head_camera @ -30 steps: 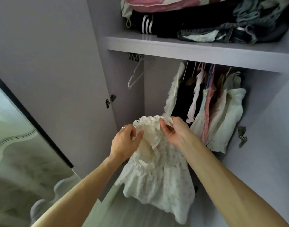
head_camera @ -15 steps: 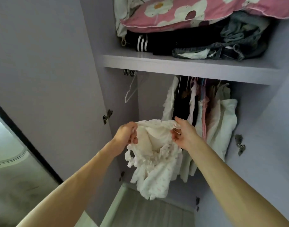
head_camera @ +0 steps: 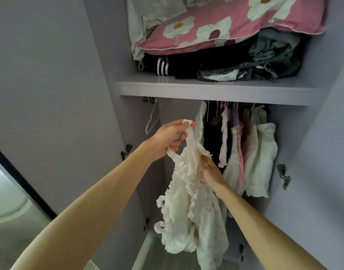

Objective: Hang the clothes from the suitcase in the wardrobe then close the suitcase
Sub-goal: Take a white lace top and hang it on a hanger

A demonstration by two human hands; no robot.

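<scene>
Wardrobe point(head_camera: 108, 45) stands wide open, doors swung out. A shelf point(head_camera: 206, 92) runs across it, with a pink flowered pillow point(head_camera: 225, 26) piled on folded dark things. Under the shelf's right half, a row of hung clothes point(head_camera: 260, 158) packs tight. White ruffled dress point(head_camera: 188, 221) dangles in front of the hanging space, just left of that row. Left hand point(head_camera: 167, 139) is up high, fingers curled round a shoulder strap, thumb and forefinger pinching its top. Right hand point(head_camera: 210, 170) is lower, fingertips clamped on the frilled neckline. Bare white hanger point(head_camera: 151, 119) hangs under the shelf's left end, just behind the left hand
</scene>
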